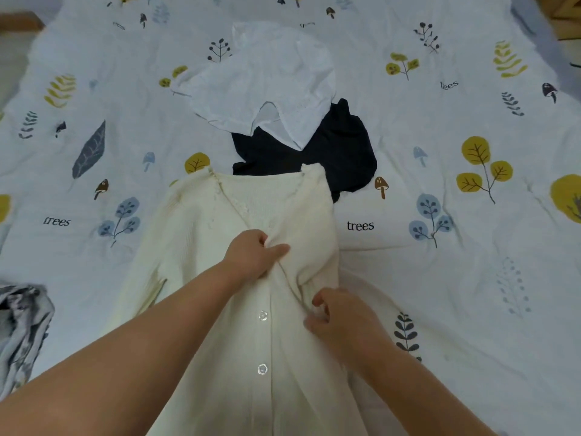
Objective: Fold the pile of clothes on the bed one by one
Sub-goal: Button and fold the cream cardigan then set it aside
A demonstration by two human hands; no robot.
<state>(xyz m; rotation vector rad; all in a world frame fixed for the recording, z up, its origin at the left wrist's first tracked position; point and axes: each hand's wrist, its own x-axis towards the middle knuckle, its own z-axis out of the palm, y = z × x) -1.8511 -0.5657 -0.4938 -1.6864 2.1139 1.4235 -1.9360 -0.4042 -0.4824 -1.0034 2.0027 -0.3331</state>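
Cream knit cardigan [251,278] lies near on the bedsheet [440,262], pinched at its placket by left hand [254,253] and right hand [339,313]; uneven pulling could skew it.

a home bedroom: a bed [440,278] under a leaf-and-mushroom printed sheet, strewn with clothes [283,89].

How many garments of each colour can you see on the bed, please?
Cream: 1, the cardigan that the left hand and right hand pinch
White: 1, the top
Dark navy: 1, the garment
Grey patterned: 1, the cloth
Total: 4
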